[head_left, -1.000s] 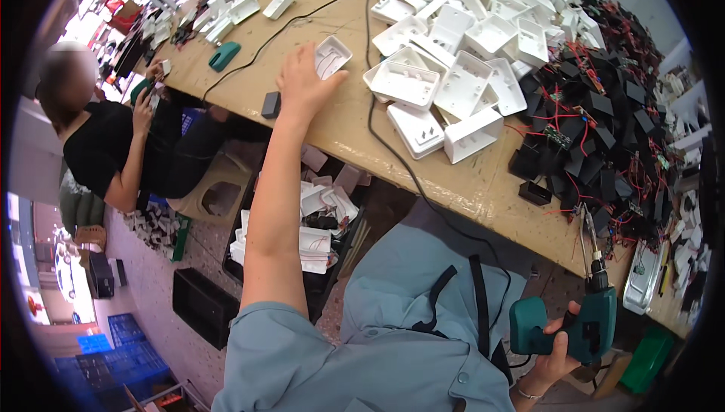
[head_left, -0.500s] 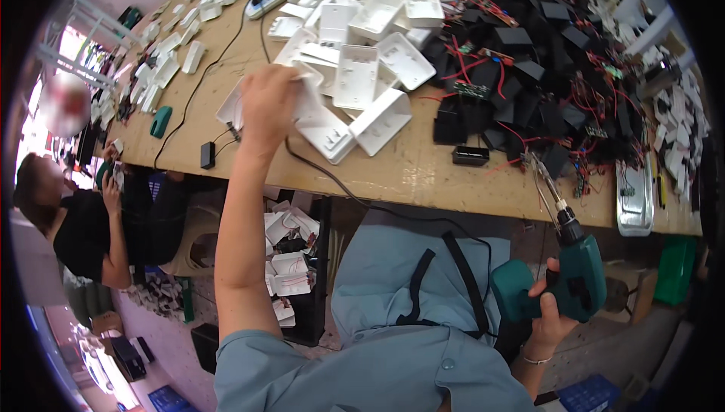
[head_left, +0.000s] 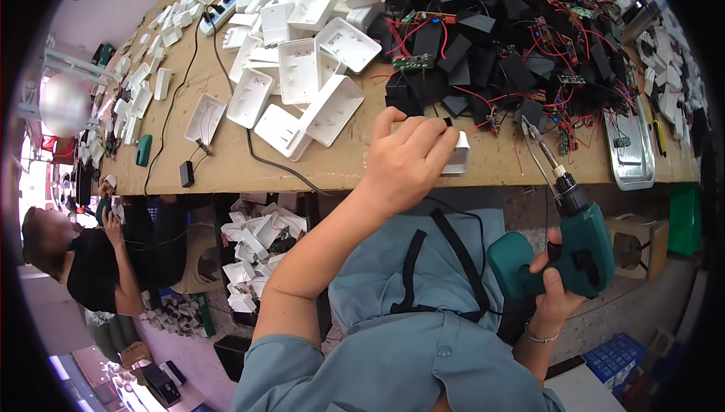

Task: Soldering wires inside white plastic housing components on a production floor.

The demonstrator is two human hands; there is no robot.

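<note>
Near the table's front edge, my left hand (head_left: 411, 157) is closed around a small white plastic case (head_left: 458, 157), its palm hiding most of it. A bit of black shows by the fingertips; what it belongs to I cannot make out. In my right hand (head_left: 555, 291) is a green pistol-shaped soldering gun (head_left: 587, 249), its metal tip pointing up over the table edge. Just beyond both hands lies a heap of black boxes (head_left: 477, 23) tangled with red wires and small circuit boards (head_left: 414, 63).
Open white cases (head_left: 300, 70) are piled left of the black heap. One case (head_left: 205, 117) with a wired black block (head_left: 187, 174) lies apart. A cable (head_left: 260, 155) crosses the table. A metal tray (head_left: 633, 157) is at right. Another person (head_left: 94, 261) sits at left.
My left hand has moved right from the white pile to beside the black heap, bringing a white case along. The soldering gun stays in my right hand. The view has shifted somewhat.
</note>
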